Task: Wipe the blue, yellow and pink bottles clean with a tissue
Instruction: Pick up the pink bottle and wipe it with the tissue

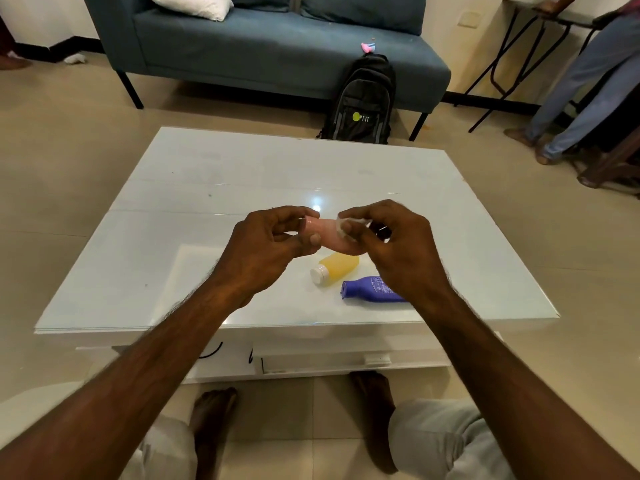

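Note:
Above the white table [173,271] I hold the pink bottle [325,232] on its side between both hands. My left hand [268,252] pinches its left end. My right hand [391,247] presses a small white tissue [346,225] against the bottle's right part and covers that end. The yellow bottle [337,268] with a white cap lies on the table just below the pink one. To its lower right, the blue bottle [367,289] also rests on its side, partly hidden by my right wrist.
A black backpack [360,102] leans against a blue sofa [277,46] beyond the table. A person's legs [581,91] stand at the far right beside a folding table [526,39]. My knees and bare feet are under the table's near edge.

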